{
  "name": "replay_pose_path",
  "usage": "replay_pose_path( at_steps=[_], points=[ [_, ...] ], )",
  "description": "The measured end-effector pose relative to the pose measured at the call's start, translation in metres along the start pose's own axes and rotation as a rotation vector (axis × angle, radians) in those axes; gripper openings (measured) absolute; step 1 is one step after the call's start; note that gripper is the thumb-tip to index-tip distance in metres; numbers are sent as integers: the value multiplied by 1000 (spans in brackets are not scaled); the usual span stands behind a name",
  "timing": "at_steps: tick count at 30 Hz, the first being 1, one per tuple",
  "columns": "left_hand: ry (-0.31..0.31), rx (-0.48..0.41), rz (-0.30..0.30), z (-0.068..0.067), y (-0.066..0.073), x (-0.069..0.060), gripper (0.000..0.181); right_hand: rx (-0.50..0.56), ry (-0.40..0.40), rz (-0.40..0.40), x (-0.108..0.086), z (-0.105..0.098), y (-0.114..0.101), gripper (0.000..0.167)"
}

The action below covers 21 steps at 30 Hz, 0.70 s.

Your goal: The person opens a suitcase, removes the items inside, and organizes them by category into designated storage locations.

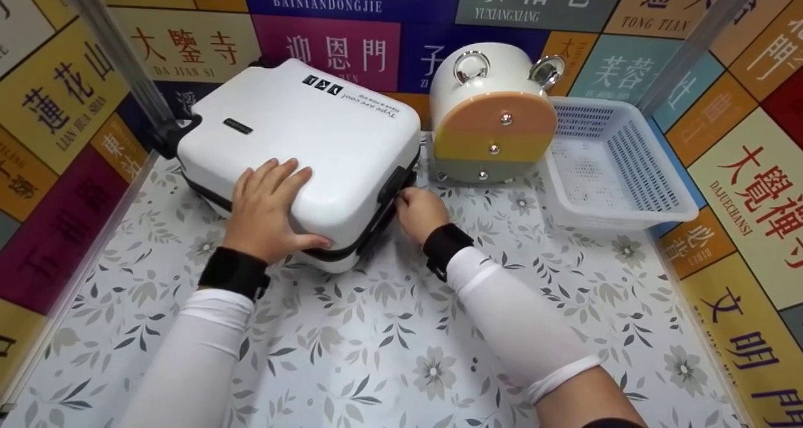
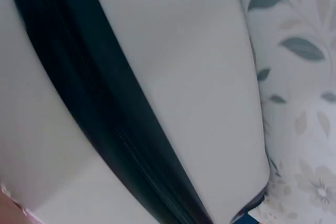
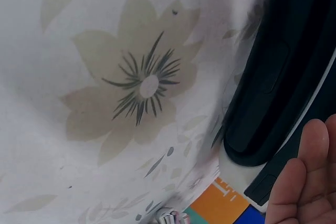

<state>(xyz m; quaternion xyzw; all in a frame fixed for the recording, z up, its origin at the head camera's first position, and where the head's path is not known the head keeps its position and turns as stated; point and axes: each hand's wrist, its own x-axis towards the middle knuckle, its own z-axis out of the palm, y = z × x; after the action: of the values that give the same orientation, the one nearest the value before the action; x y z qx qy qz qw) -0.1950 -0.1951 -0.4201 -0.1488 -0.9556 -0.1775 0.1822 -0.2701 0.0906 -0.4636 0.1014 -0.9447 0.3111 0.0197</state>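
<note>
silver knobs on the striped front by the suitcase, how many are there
3, in a line down the striped front: top knob on orange, middle knob on yellow, bottom knob on grey-green. None seem hidden.

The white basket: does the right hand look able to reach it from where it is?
Probably yes: only patterned tabletop shows between the right hand and the white basket; the striped round box stands farther back.

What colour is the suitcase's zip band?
The zip band is black, slightly bluish on camera; it shows best in the left wrist view.
</note>
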Motion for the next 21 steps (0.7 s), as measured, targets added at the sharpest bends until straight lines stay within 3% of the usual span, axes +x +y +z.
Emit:
replay_pose_path(
  at_steps=[15,18,21],
  points=[
    [71,17,-115,20,39,15,121,-43,-16,-16,-1,-5,0,28],
    [6,12,-125,12,39,20,121,-30,-21,-6,-1,-5,-1,29],
    [-86,29,-131,-2,29,26,123,-8,-24,10,-1,-5,-2,30]
  ],
)
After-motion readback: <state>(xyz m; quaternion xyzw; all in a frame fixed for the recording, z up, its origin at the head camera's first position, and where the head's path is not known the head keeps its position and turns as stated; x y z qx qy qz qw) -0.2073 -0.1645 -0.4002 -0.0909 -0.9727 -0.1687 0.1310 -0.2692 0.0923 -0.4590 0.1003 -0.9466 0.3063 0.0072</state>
